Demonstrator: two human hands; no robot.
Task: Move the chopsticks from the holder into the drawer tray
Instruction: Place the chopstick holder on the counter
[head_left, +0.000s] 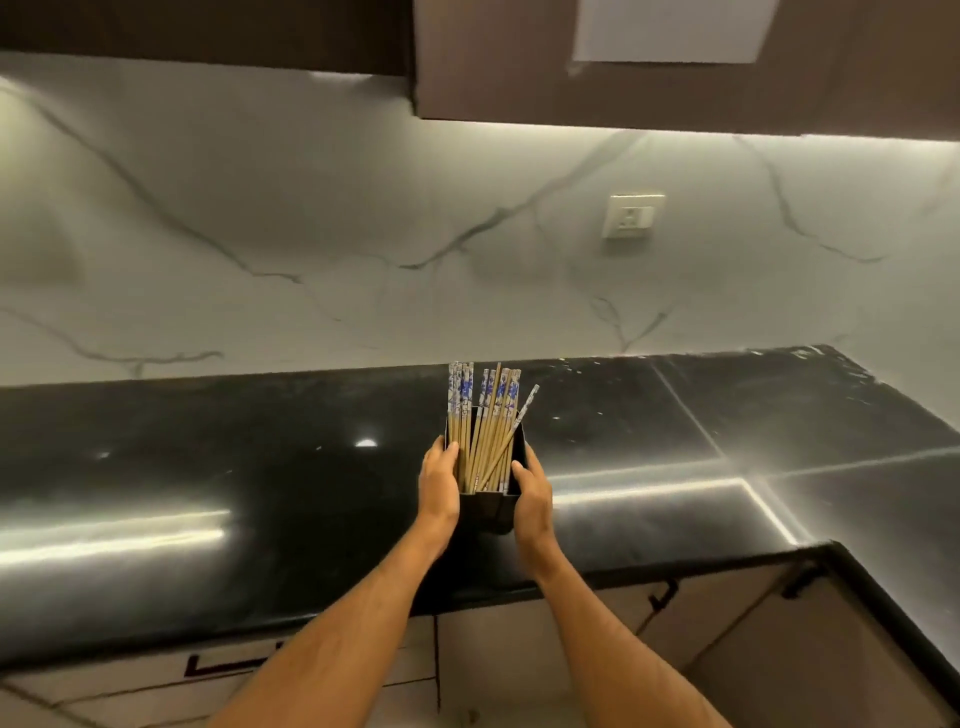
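Holder (485, 512) between both hands' grip

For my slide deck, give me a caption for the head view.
Both hands, left and right, grip a black holder of chopsticks on the dark countertop.

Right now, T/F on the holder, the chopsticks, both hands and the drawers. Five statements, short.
1. Both hands hold the black holder, left hand and right hand on opposite sides. True.
2. The chopsticks lie loose on the counter. False: they stand inside the holder, one leaning to the right.
3. The holder is at the black countertop, in front of the marble backsplash. True.
4. A drawer below the counter is pulled open. False: every cabinet front in view is closed.
5. The right hand pinches a single chopstick. False: its grip is on the holder.
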